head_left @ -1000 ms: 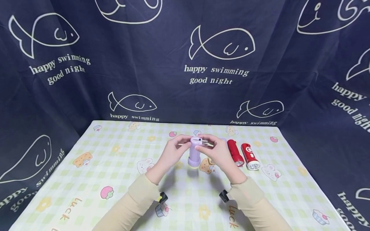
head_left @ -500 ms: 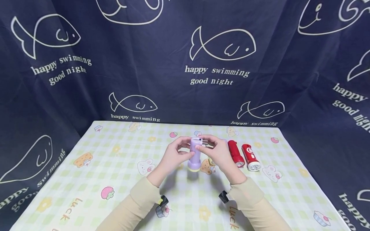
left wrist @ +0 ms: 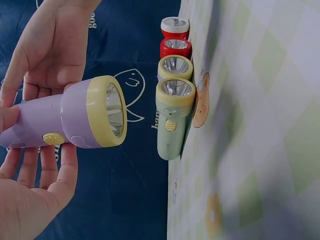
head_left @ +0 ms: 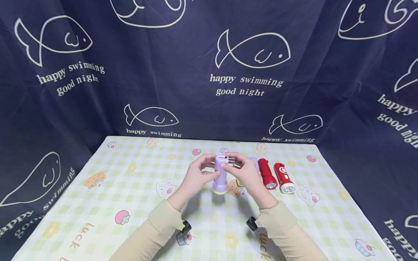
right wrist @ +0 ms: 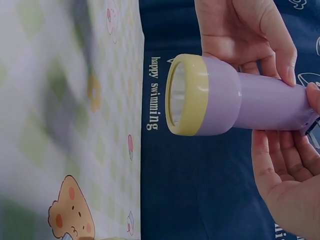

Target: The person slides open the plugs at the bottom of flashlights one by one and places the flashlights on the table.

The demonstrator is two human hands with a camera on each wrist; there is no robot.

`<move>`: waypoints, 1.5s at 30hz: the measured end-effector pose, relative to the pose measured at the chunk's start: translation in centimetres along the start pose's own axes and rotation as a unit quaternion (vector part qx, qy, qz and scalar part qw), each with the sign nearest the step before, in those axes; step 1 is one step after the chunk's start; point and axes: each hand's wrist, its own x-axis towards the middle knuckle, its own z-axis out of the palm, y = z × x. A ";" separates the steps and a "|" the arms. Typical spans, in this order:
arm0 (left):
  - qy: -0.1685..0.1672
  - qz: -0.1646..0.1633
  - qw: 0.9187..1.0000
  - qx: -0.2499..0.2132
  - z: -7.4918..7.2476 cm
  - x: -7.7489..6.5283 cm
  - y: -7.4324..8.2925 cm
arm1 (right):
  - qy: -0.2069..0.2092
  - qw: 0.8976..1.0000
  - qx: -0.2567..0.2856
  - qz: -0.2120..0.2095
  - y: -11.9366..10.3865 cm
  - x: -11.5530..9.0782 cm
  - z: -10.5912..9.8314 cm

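Observation:
A purple flashlight point(head_left: 220, 181) is held above the table, its yellow-rimmed lens pointing down. Metal plug prongs point(head_left: 231, 159) stick out to the right near its top end. My left hand point(head_left: 196, 174) grips the body from the left, thumb point(head_left: 213, 175) lying on the near side. From the right, my right hand point(head_left: 246, 172) pinches it close to the prongs, thumb point(head_left: 228, 168) at the upper body. A ribbed yellow switch point(left wrist: 53, 139) shows on the barrel in the left wrist view, and the bare lens point(left wrist: 114, 109) faces the tablecloth.
Right of the hands lie a red flashlight point(head_left: 267, 174), a red-and-white one point(head_left: 283, 178) and a partly hidden purple one point(head_left: 255, 162). The left wrist view adds a green one point(left wrist: 172, 135). A checked tablecloth point(head_left: 147, 217) covers the table; a dark curtain point(head_left: 189, 65) hangs behind.
My left thumb has slid from the flashlight's top end down to its middle, and the flashlight's lens end has shifted slightly toward me. Little differs over the last half second.

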 end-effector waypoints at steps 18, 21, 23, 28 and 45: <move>0.024 0.005 0.999 0.045 -0.5 0.2 0.5 | -0.051 0.998 0.033 -0.001 1.8 -0.5 0.5; 0.026 0.005 0.999 0.045 -0.6 0.4 0.6 | -0.053 0.998 0.030 -0.014 2.2 -0.6 0.6; 0.028 0.005 0.998 0.049 -0.7 0.6 0.7 | -0.054 0.998 0.029 -0.024 2.4 -0.7 0.7; 0.027 0.001 0.998 0.054 -0.8 0.7 1.2 | -0.054 0.997 0.034 -0.040 2.5 -0.8 1.0; 0.032 0.016 0.998 0.043 -1.2 -0.4 4.0 | -0.035 0.999 0.008 -0.033 1.9 -0.3 1.6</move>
